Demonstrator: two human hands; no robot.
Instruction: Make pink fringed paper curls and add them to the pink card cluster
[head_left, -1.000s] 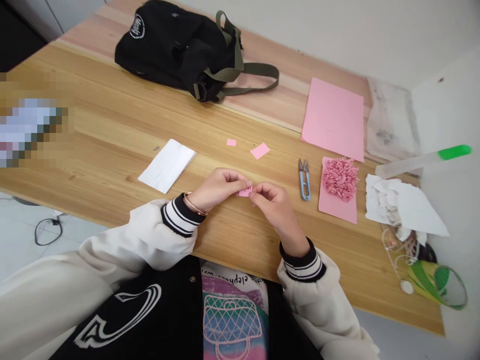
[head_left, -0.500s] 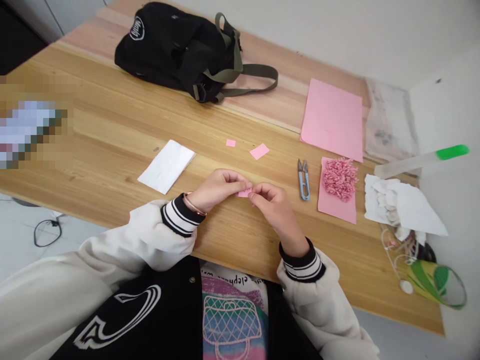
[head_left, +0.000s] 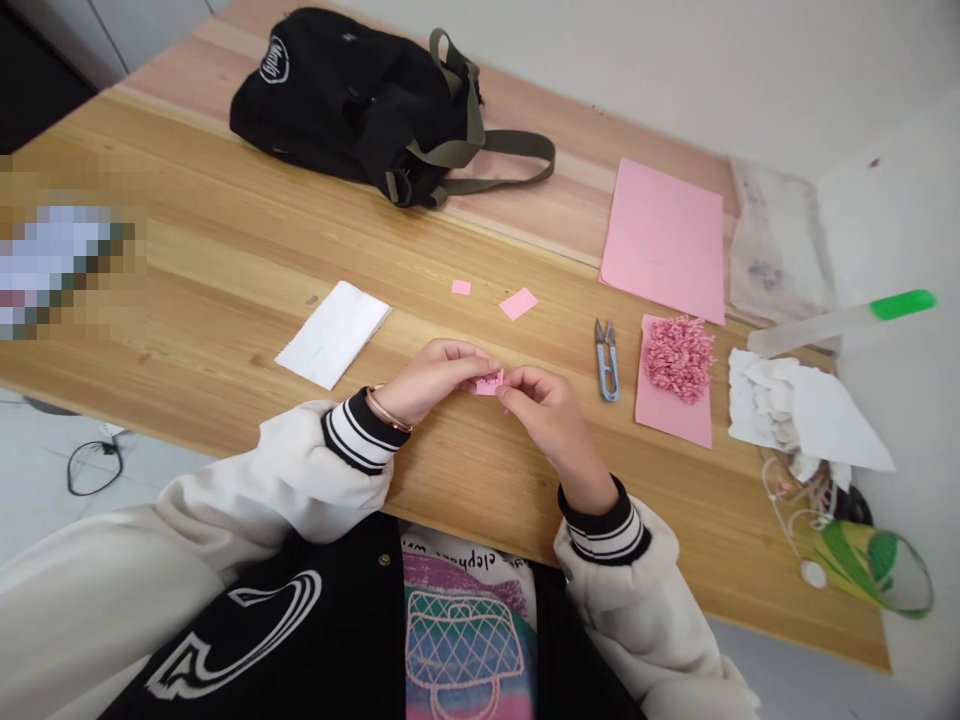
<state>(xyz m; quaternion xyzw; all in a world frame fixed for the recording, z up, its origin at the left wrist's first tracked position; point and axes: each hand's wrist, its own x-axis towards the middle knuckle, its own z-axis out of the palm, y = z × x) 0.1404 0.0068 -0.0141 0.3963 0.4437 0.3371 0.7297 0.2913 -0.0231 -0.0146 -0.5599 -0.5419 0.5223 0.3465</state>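
Observation:
Between my two hands is a small pink paper piece (head_left: 489, 387), with several tiny darker pink bits along its upper part. My left hand (head_left: 444, 375) is closed at its left end, the fingers bent behind and the thumb lying above it. At the right end, my right hand (head_left: 541, 402) pinches the paper between thumb and fingertips. Just beyond the hands lie a pink paper rectangle (head_left: 518, 304) and a smaller pink paper scrap (head_left: 461, 287). Blue-handled thread snips (head_left: 607, 362) rest with blades apart to the right of my right hand.
A pink stamen bundle (head_left: 680, 360) sits on a pink card (head_left: 675, 428). Behind are pink sheets (head_left: 663, 240) and a black backpack (head_left: 352, 100). White folded cloth (head_left: 334, 334) lies left; white paper pieces (head_left: 832, 415), a green-capped tube (head_left: 840, 322) and a green-yellow roll (head_left: 855, 560) are right.
My left thumb has lifted slightly off the pink paper piece, so more of its upper part and the tiny pink bits show. My right hand has hardly moved.

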